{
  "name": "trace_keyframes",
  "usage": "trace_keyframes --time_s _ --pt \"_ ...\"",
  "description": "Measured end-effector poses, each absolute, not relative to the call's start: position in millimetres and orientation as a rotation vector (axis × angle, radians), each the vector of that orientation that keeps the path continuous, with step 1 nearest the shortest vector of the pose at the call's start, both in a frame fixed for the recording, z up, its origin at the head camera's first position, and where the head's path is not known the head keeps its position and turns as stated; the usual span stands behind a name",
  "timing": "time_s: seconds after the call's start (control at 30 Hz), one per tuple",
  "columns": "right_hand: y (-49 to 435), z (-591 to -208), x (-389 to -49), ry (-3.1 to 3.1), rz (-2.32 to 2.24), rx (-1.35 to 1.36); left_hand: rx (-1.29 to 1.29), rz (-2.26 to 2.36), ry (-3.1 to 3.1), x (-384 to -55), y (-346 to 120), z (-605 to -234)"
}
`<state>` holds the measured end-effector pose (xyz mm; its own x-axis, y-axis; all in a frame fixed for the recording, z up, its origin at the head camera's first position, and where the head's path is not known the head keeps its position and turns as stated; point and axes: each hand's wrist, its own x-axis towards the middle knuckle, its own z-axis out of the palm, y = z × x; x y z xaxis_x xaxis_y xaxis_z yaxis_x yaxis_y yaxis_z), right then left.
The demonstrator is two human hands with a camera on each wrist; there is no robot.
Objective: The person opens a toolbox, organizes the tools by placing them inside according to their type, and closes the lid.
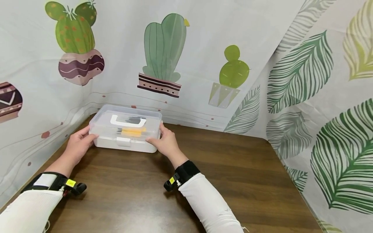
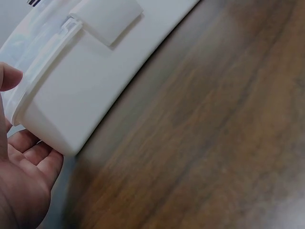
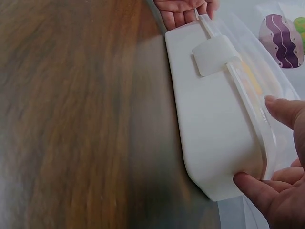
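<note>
A white plastic storage box with a clear lid is at the table's back left, its front latch closed. Through the lid show yellow-orange sticks and some dark thin items, too blurred to name. A white carrying handle lies flat on top. My left hand grips the box's left end, thumb at the front corner and fingers round the side. At the opposite end my right hand holds it the same way, thumb on the lid's edge and fingers along the side in the right wrist view.
The brown wooden table extends to the right and toward me. Behind and on both sides hangs white cloth printed with cacti and leaves, close behind the box. Each wrist wears a black strap with a small camera.
</note>
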<state>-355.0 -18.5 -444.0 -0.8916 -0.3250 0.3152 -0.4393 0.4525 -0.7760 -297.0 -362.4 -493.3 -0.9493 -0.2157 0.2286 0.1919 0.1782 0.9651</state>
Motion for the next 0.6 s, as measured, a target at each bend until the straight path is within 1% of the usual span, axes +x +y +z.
trace_keyframes --time_s 0.27,0.6 --pt "-28.0 -447.8 -364.0 -2.593 1.361 0.609 0.132 -1.651 -2.321 -306.5 -365.2 -486.9" --pt "-28.8 -448.3 -365.6 -2.622 1.359 0.569 0.192 -1.693 -2.342 -308.4 -367.2 -487.1"
